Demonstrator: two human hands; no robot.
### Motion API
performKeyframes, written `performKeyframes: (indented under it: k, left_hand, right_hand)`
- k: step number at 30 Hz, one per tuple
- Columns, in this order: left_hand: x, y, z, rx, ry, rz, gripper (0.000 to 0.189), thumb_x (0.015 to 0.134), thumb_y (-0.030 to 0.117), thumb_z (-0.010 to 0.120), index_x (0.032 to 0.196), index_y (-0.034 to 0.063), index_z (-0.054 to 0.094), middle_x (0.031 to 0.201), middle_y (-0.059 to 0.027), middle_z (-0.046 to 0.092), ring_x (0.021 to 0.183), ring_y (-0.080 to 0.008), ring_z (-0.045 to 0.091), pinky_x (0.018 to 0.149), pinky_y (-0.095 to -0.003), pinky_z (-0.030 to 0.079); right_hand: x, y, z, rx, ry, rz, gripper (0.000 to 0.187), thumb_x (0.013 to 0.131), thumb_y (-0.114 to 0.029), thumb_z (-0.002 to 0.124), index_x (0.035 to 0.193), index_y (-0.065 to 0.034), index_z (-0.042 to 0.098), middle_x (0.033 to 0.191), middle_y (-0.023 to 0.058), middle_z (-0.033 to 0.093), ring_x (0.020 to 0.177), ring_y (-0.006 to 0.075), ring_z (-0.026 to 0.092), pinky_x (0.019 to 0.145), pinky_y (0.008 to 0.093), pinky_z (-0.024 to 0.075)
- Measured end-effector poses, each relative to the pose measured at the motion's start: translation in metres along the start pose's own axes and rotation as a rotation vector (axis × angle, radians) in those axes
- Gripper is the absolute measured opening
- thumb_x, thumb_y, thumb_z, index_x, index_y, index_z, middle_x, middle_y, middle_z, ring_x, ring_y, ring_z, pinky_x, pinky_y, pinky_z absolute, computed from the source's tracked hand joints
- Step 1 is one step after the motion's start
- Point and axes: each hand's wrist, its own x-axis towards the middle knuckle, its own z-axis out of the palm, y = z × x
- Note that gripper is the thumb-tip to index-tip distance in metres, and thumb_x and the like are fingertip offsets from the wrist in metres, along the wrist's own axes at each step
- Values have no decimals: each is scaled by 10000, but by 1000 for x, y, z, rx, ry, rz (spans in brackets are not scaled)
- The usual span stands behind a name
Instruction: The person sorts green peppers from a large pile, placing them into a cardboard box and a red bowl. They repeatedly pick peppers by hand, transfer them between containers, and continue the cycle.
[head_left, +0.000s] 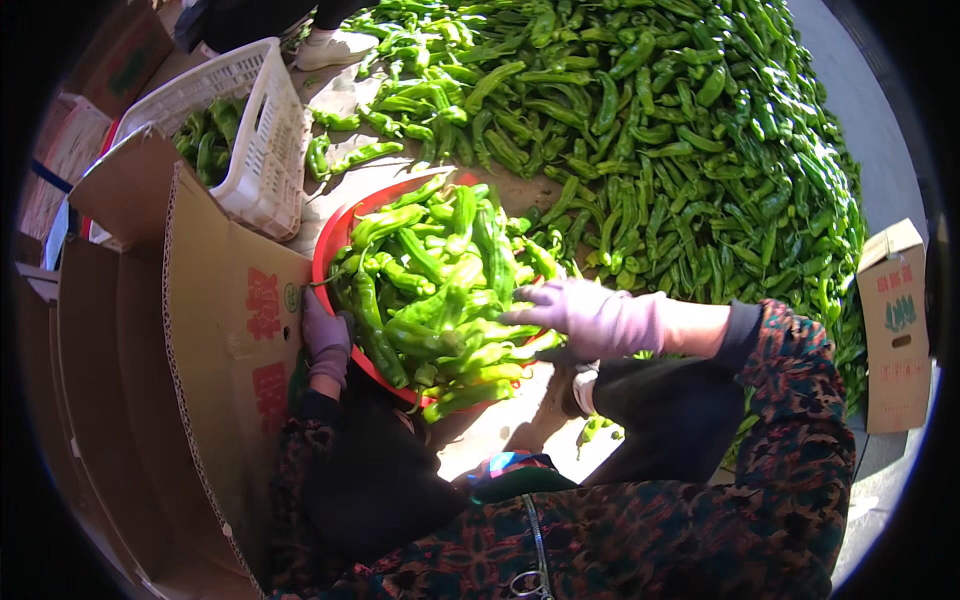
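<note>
Before me stands a red plastic basin (324, 247) heaped with long green peppers (442, 292). My left hand (328, 334), in a purple glove, is at the basin's left rim, beside a cardboard box; whether its fingers grip the rim cannot be told. Also gloved in purple, my right hand (577, 315) reaches over the right side of the heap, fingers spread, with no pepper plainly held. A large pile of green peppers (660, 142) covers the ground beyond the basin and to its right.
An open cardboard box (232, 330) stands close on the left. Behind it is a white plastic crate (259, 165) with some peppers inside. Another person's shoe (335, 49) is near the pile's top left. A printed cardboard box (896, 330) stands at far right.
</note>
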Motion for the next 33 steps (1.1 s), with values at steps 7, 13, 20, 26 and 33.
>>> performKeyframes:
  k: [7,13,20,26,33]
  left_hand:
    - [-1,-13,1,-50,14,10,790,716,-70,584,1467,-62,339,1454,-303,452,1391,-396,407,1173,-386,304]
    - [-9,-25,1,34,24,50,762,762,-100,591,1479,-30,341,1484,-204,442,1383,-297,400,1161,-374,317]
    - [-13,-4,-11,-343,-102,-75,626,897,-31,500,1494,4,318,1476,-108,414,1337,-236,391,1152,-375,320]
    - [-11,-9,-15,-325,-128,-76,632,907,59,554,1492,11,319,1481,-110,413,1346,-235,387,1145,-374,327]
    - [-10,11,-16,-293,-199,-9,618,926,91,569,1494,37,331,1475,-94,425,1353,-228,382,1135,-373,340]
  right_hand:
    - [-33,123,35,-210,-296,654,718,773,-114,635,1467,-116,452,1378,142,522,1274,339,500,1048,464,435]
    - [12,286,95,-466,-290,685,840,732,-177,702,1507,-116,385,1522,149,402,1447,358,320,1151,546,266]
    - [55,359,150,-436,-80,560,699,685,-178,683,1372,-150,555,1385,107,536,1359,292,427,1136,560,291]
    - [18,341,116,-158,317,972,509,659,-178,739,1151,-107,632,1192,107,615,1186,318,535,1015,483,397]
    - [27,202,53,34,404,254,504,522,-237,820,965,-81,639,980,108,648,980,324,634,817,452,517]
